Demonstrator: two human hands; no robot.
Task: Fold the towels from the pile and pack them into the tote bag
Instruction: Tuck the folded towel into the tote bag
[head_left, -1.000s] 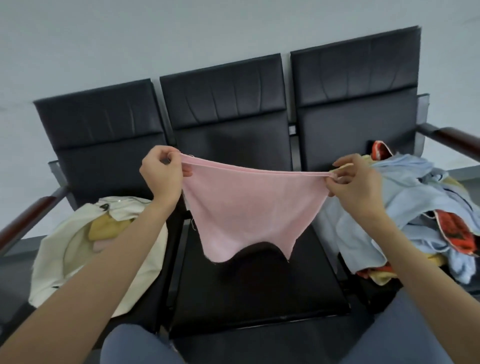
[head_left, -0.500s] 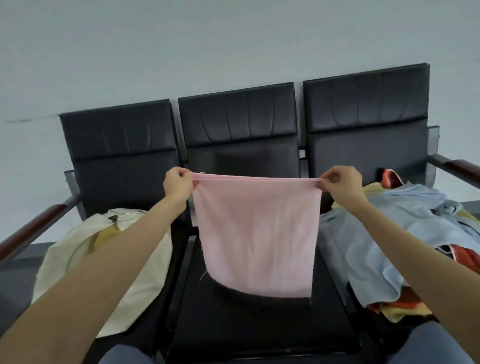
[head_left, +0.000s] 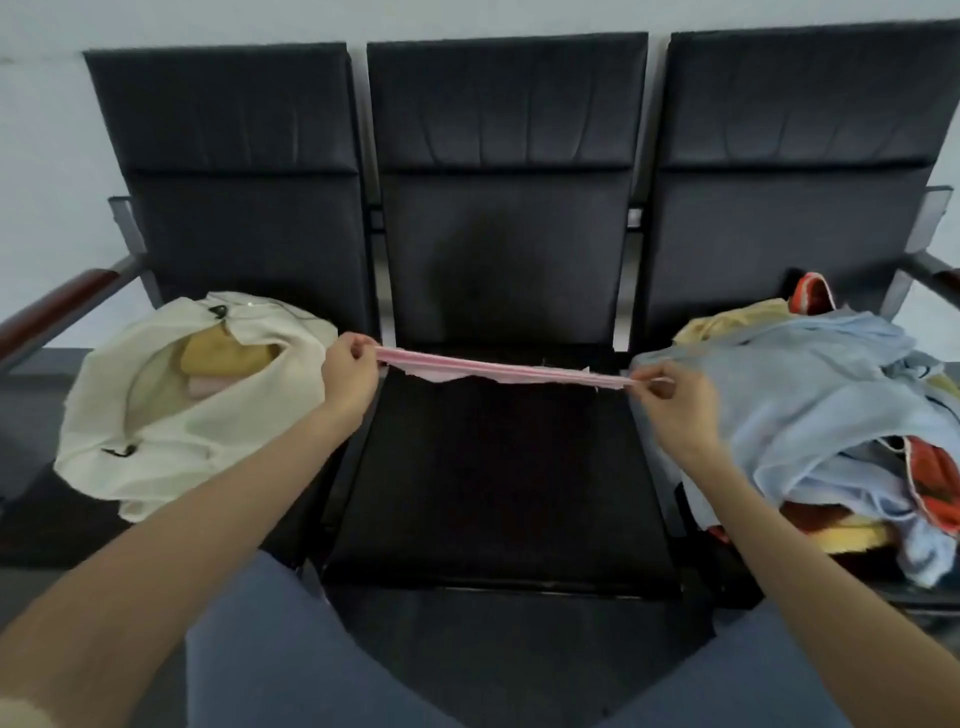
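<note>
Nearest the camera, the person's two knees in blue-grey trousers occupy the lower edge of the view, with both bare forearms extending forward above them.

The left hand (head_left: 349, 375) is closed, with fingers and thumb pinching the left end of the pink towel (head_left: 498, 371). The right hand (head_left: 672, 402) is likewise closed on the right end of the same towel, thumb and fingertips pinched together. The towel is stretched nearly flat between the two hands and seen almost edge-on, so it appears as a narrow pink band with a ragged lower edge. It hangs in the air above the rear part of the middle seat (head_left: 493, 467). Whether it touches the seat cannot be determined.

The middle seat belongs to a row of three joined black padded chairs.

On the left seat lies the cream tote bag (head_left: 171, 410), slumped with its mouth open toward the camera. Inside it a yellow folded towel (head_left: 223, 353) is visible, with a pale pink item just below it.

On the right seat rests the pile of towels (head_left: 810, 405). A large light blue cloth covers most of it; yellow, orange-red and white pieces show at the top and along the lower edge. The right hand is just beside the pile's left edge.

Behind the seats stand the three black backrests (head_left: 506, 171). A brown-capped armrest (head_left: 67, 306) projects at the far left, and a second armrest is partly visible at the far right. A plain pale wall closes the view.
</note>
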